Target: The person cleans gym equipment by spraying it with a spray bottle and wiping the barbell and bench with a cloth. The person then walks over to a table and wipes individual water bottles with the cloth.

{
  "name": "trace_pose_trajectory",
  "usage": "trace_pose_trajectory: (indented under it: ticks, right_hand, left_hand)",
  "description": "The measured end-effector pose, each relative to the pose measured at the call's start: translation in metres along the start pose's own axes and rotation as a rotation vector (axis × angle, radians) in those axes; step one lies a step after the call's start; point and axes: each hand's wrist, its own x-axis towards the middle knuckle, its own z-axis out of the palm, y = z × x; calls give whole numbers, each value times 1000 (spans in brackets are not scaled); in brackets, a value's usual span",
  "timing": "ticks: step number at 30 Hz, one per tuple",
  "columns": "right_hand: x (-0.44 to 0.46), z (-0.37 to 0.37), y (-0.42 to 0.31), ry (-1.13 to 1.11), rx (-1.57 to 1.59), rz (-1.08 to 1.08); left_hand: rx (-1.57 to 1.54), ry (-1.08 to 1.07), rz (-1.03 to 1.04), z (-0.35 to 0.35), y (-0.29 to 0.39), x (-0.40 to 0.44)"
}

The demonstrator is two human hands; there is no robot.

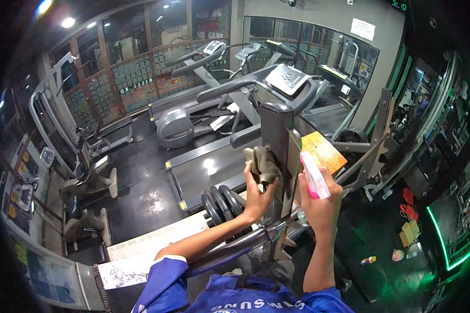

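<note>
Both sets of fingers bent inward, each around something, near the centre of the frame. On the left hand (pixel 260 198), fingers and thumb curled into a crumpled olive-grey cloth (pixel 263 164), raised at the near side of a dark upright post (pixel 278 125); actual contact between cloth and post hard to tell. On the right hand (pixel 321 206), to the right of the post, fingers wrapped about a spray bottle (pixel 314 177) with a white-and-pink head, pink nozzle tilted toward the upper left, body mostly hidden by the grip; exact finger position at the trigger impossible to make out. Just behind the nozzle, an orange-yellow panel (pixel 326 150). Below and left of the cloth, black weight plates (pixel 222 203) in a row, with a metal bar (pixel 245 244) running beneath the left forearm. Along the bottom edge, a blue shirt (pixel 245 295) with white lettering. Farther out, a treadmill (pixel 209 168) left of centre, its white console (pixel 288 79) above the post, and a mirror (pixel 339 39) behind. At upper right, a white notice (pixel 363 29); at lower right, a cardboard box (pixel 410 233) on dark flooring beside a green light strip (pixel 438 235).
</note>
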Motion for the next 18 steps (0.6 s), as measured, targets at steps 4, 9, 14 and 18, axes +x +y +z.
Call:
trace_pose_trajectory:
  ticks: [4, 9, 14, 18]
  right_hand:
    - [14, 6, -5, -20, -9, -30]
    - [16, 9, -3, -101, -8, -10]
    - [3, 9, 3, 7, 118, 30]
    - [-4, 4, 12, 36, 52, 62]
  left_hand:
    - [262, -11, 225, 3, -26, 4]
    - [209, -49, 327, 6, -34, 7]
    - [214, -85, 413, 3, -45, 23]
    - [510, 37, 645, 18, 7, 73]
